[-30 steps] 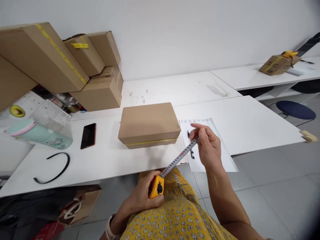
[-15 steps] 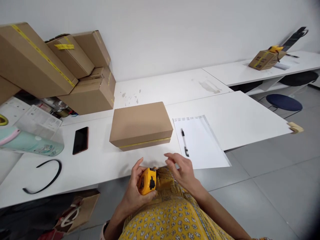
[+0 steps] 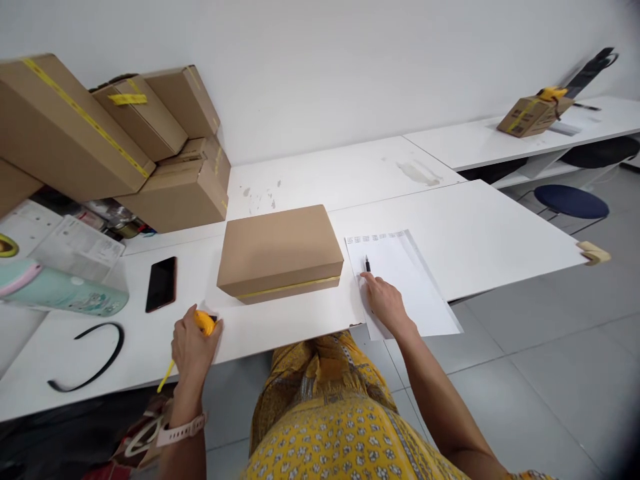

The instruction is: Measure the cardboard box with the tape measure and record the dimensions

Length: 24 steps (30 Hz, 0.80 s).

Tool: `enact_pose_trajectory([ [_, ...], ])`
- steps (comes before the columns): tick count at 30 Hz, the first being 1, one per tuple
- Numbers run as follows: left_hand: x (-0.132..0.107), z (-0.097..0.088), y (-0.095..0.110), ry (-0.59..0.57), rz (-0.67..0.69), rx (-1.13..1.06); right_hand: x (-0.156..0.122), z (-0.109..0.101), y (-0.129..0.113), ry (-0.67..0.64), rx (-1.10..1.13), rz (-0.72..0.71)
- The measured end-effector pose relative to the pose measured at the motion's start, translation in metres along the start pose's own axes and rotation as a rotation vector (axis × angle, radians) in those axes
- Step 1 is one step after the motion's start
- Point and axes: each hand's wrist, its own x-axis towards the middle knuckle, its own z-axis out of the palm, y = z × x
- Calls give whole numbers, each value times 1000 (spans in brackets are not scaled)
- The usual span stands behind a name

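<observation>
My left hand (image 3: 193, 343) rests at the front edge of the white table, its fingers wrapped around a yellow tape measure (image 3: 205, 323). A narrow yellow strip (image 3: 165, 377) hangs below that hand past the table edge. My right hand (image 3: 387, 303) lies on the white sheet of paper (image 3: 425, 300), fingers closed over a black pen (image 3: 368, 265). Only the pen's upper end shows; the palm and fingers hide the rest. Between my hands, farther back, sits a closed cardboard box (image 3: 280, 247) with yellow tape along its front side.
Several cardboard boxes (image 3: 170, 193) are stacked at the back left. A phone (image 3: 161, 284), a mint-green bottle (image 3: 70, 293) and a curved black band (image 3: 117, 347) lie on the left. A blue stool (image 3: 570, 201) stands right of the table (image 3: 475, 233).
My left hand has moved left to the table edge with the tape measure. My right hand has gone from above my lap onto the paper, closing over the pen.
</observation>
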Motion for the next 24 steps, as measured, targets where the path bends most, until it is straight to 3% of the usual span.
enact_pose_trajectory([
  [3, 7, 12, -1, 15, 58, 52, -2, 0, 20, 125, 240, -92],
  [6, 9, 16, 2, 70, 117, 12, -8, 0, 50, 294, 368, -62],
  [9, 7, 5, 14, 234, 207, -183, -18, -1, 81, 497, 269, 134],
  [13, 10, -24, 45, 383, 350, -543, -37, -1, 108, 697, 63, 534],
  [15, 18, -34, 63, 348, 407, -667, -48, 1, 112, 687, 3, 652],
  [17, 29, -39, 79, 249, 431, -745, -57, 7, 114, 660, 9, 683],
  [21, 45, -31, 104, -52, 469, -803, -65, 16, 118, 644, 275, 604],
  [24, 38, -23, 117, -118, 519, -794, -70, 5, 125, 649, 466, 538],
])
